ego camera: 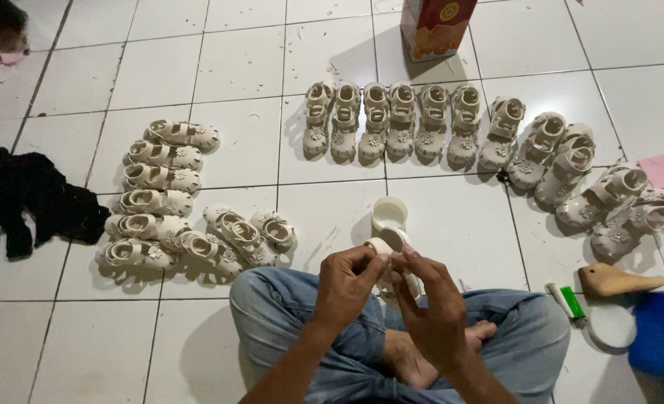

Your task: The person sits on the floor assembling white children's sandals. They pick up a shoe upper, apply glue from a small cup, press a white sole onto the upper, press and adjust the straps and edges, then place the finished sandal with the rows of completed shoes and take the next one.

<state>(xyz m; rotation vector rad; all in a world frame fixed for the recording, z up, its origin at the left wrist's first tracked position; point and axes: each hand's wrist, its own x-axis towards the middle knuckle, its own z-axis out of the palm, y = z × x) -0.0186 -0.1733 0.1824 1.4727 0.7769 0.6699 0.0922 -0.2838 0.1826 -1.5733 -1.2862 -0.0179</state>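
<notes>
Both hands up over the crossed legs (332, 337), working 1 small cream sandal (389, 254) between them. Left hand (347, 288) pinching its near edge, grip closed on it; right hand (433, 307) wrapped round the other side, fingers also shut on it. Risky spot: small white cup (389, 213) sitting on the floor (160, 71) just beyond the knuckles, easily tipped by a stray elbow. Could also slip from so light a pinch and drop toward the row of sandals (421, 123).

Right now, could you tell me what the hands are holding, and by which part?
Both the left hand and right hand pinch a small cream sandal between the fingertips near its top; the exact part is hidden.
</notes>
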